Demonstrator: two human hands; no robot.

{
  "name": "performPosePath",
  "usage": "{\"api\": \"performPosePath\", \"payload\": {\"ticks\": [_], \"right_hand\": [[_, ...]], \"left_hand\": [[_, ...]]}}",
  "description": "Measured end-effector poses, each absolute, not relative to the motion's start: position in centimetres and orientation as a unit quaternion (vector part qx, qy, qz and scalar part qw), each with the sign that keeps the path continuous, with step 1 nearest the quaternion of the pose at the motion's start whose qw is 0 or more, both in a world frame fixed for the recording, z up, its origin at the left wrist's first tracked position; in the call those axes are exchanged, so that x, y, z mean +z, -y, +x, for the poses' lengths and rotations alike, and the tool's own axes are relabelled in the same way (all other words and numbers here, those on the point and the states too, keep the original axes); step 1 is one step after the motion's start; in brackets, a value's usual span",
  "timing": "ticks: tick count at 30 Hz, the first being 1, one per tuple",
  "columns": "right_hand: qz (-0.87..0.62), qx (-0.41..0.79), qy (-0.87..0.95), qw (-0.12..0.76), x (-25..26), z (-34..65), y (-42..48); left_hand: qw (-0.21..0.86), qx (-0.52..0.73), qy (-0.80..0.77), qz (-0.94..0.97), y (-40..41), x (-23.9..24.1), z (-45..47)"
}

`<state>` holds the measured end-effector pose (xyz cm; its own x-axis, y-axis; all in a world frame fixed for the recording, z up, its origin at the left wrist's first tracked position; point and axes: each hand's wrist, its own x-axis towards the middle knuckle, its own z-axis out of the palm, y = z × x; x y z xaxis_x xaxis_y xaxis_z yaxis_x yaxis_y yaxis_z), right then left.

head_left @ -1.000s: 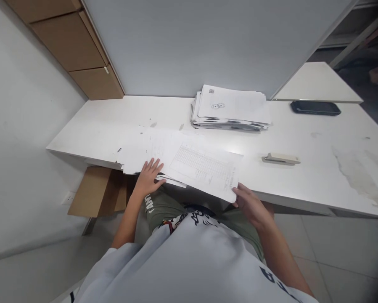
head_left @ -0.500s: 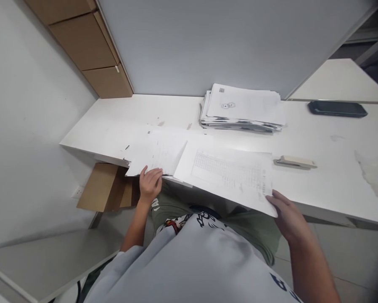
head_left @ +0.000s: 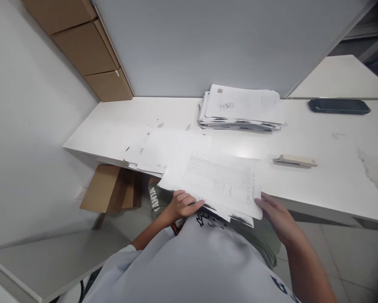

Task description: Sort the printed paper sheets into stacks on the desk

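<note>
Printed paper sheets (head_left: 220, 176), the top one bearing a table, overhang the front edge of the white desk. My left hand (head_left: 184, 205) grips their near edge, thumb on top and fingers curled. At their right end my right hand (head_left: 275, 214) pinches the corner between thumb and fingers. More loose papers (head_left: 151, 149) lie on the desk to the left, partly beneath the held sheets. Beyond these, a thick stack of papers (head_left: 244, 105) rests against the back panel. A cream stapler (head_left: 296, 160) lies to the right of the sheets.
A dark phone-like device (head_left: 338, 106) lies at the back right of the desk (head_left: 327, 181). Cardboard boxes (head_left: 107, 86) are stacked at the back left. An open cardboard box (head_left: 103, 189) stands below the desk's left end, beside the wall.
My left hand has moved right, from the left papers to the near edge of the printed sheets. The sheets have shifted slightly left and toward me, with my right hand still on their corner.
</note>
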<state>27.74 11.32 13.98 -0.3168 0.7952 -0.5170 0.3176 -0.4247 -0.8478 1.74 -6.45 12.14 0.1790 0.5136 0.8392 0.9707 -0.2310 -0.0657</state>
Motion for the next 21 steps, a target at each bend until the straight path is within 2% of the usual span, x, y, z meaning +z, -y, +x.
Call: {"api": "performPosePath", "payload": {"ticks": [6, 12, 21], "right_hand": [[-0.567, 0.552, 0.575, 0.206, 13.3, 29.1, -12.0], [-0.61, 0.538, 0.541, 0.216, 14.1, 31.5, -12.4], [-0.523, 0.533, 0.634, 0.201, 13.1, 29.9, -11.7]], "left_hand": [[0.306, -0.37, 0.532, -0.697, 4.4, 11.0, 3.6], [0.283, -0.332, 0.548, -0.714, 4.0, 10.7, 3.1], [0.27, -0.304, 0.586, -0.701, 3.5, 11.6, 3.5]]}}
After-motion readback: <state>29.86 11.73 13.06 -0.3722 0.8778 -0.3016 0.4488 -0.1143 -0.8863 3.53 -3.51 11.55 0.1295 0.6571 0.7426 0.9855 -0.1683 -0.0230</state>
